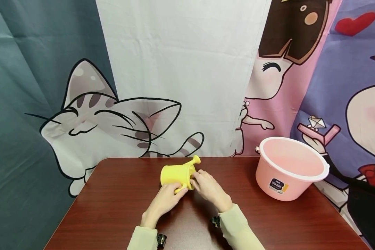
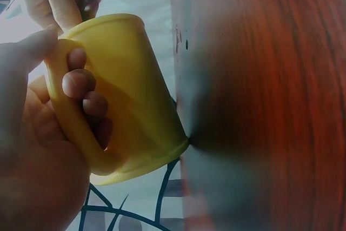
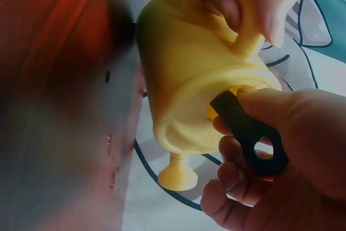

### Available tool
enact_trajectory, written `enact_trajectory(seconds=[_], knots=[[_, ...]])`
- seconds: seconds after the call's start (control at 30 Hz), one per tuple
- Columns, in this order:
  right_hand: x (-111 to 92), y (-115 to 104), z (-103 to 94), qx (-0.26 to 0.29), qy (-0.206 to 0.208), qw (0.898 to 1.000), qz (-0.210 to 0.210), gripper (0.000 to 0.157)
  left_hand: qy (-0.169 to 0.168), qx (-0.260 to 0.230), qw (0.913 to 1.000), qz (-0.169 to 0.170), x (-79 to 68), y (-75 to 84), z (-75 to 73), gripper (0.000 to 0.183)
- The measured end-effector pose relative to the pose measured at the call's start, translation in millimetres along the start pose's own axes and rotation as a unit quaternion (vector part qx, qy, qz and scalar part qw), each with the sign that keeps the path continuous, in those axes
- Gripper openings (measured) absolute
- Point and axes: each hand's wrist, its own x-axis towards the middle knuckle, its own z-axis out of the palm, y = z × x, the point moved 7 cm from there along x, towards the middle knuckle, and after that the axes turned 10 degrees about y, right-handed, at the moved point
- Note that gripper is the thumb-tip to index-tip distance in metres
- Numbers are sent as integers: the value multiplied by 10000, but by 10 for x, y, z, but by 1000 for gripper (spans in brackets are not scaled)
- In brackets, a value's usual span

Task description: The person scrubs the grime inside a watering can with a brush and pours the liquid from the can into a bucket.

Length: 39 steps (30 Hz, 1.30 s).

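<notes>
A yellow watering can (image 1: 175, 173) lies tipped over the table, its mouth toward the right and its sprinkler spout (image 1: 196, 159) pointing up and right. My left hand (image 1: 165, 199) grips the can's handle (image 2: 70, 117), fingers curled through the loop. At the mouth, my right hand (image 1: 210, 189) pinches a dark flat tool with a ring-shaped end (image 3: 255, 143) between thumb and fingers. The tool's narrow end reaches into the can's opening, where its tip is hidden. In the head view the tool is covered by the right hand.
A pink bucket (image 1: 270, 178) with a label stands at the right of the brown wooden table (image 1: 112, 208). Behind the table's far edge hangs a curtain (image 1: 187, 69) printed with a cartoon cat and figures. Dark straps sit on both wrists.
</notes>
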Motion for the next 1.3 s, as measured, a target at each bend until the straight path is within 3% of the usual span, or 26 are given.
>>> enact_trajectory(seconds=[0.3,1.07,1.3], knots=[[-9,35,-2,88,-95,9999,3,10,45,-40,10000,26,-1,-25,-1,36],[43,55,-357,208,-274,9993,136,7,-83,-16,9999,-119,-10,-59,35,38],[41,67,-286,205,-310,9993,100,5,-80,-60,9999,-128,-11,-60,35,38]])
